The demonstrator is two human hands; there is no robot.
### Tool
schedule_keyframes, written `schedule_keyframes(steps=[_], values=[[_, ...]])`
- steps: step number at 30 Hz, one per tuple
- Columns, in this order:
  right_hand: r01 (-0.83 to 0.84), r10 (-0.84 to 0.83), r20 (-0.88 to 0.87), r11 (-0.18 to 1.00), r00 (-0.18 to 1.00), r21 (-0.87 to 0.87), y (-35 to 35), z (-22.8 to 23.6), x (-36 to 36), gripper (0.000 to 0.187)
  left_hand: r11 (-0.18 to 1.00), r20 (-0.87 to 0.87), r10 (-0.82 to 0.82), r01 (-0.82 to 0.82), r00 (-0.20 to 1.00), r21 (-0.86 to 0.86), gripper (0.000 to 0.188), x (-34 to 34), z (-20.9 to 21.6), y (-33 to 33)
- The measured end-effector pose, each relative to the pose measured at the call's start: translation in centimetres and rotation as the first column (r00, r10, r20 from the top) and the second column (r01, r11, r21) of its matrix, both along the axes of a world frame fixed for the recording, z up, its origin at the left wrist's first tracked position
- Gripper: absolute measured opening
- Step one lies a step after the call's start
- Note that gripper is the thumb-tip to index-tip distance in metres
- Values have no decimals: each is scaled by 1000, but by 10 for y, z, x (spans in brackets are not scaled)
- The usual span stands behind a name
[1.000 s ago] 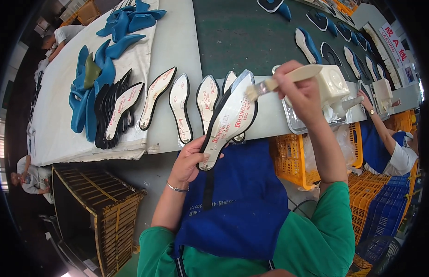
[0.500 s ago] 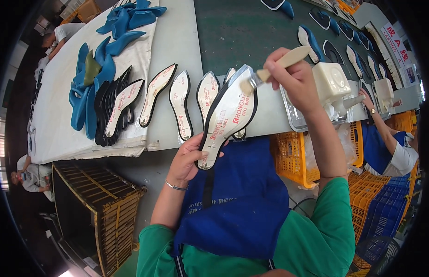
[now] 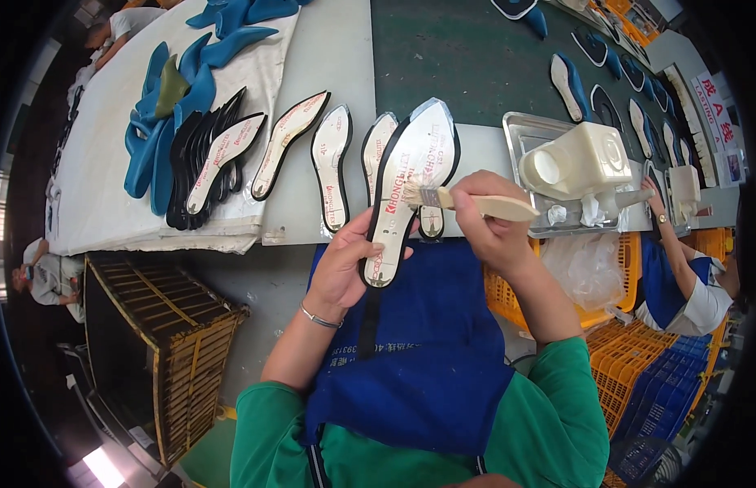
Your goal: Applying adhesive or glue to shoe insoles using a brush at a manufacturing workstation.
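Observation:
My left hand (image 3: pixel 343 268) holds a long shoe insole (image 3: pixel 410 191), white with a black rim, tilted up over the table edge. My right hand (image 3: pixel 490 220) grips a wooden-handled brush (image 3: pixel 463 201). The brush bristles touch the middle of the insole. A cream glue pot (image 3: pixel 577 160) stands in a metal tray (image 3: pixel 518 134) just right of my right hand.
Three similar insoles (image 3: pixel 332 165) lie in a row on the grey table, beside a stack of black-rimmed ones (image 3: pixel 206 159) and blue shoe parts (image 3: pixel 154 114) on white cloth. A green belt (image 3: pixel 475 57) carries more pieces. Another person (image 3: pixel 679 268) works at right. Yellow crates (image 3: pixel 630 366) and a wicker rack (image 3: pixel 162 333) stand below.
My right hand has come down from near the glue pot and brought the brush from the insole's tip to its middle. The left hand keeps holding the insole.

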State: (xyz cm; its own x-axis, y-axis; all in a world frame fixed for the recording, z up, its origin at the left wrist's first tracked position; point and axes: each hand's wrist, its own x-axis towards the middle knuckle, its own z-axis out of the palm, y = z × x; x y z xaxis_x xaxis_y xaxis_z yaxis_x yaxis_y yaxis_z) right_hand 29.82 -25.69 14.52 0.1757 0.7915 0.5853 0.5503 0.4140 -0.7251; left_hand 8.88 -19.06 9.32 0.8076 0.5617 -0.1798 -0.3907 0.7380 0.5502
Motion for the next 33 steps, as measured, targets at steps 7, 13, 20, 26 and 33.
schedule_keyframes(steps=[7,13,20,26,33], values=[[210,-204,-304,978,931,-11,23,-5,20,6,997,64,24,-19,998,-77,59,3,7,-2],[107,-110,50,993,993,54,8,-11,-14,5,991,60,52,-44,997,-127,59,7,9,-6],[262,-250,-185,964,950,40,18,-15,-1,4,988,72,70,-59,995,-143,59,7,16,-4],[62,-83,-203,992,976,-110,9,-13,-21,5,987,24,113,-110,993,-119,58,9,14,-4],[112,-97,-435,994,895,9,36,2,-16,6,982,-126,177,-166,976,89,57,10,11,-11]])
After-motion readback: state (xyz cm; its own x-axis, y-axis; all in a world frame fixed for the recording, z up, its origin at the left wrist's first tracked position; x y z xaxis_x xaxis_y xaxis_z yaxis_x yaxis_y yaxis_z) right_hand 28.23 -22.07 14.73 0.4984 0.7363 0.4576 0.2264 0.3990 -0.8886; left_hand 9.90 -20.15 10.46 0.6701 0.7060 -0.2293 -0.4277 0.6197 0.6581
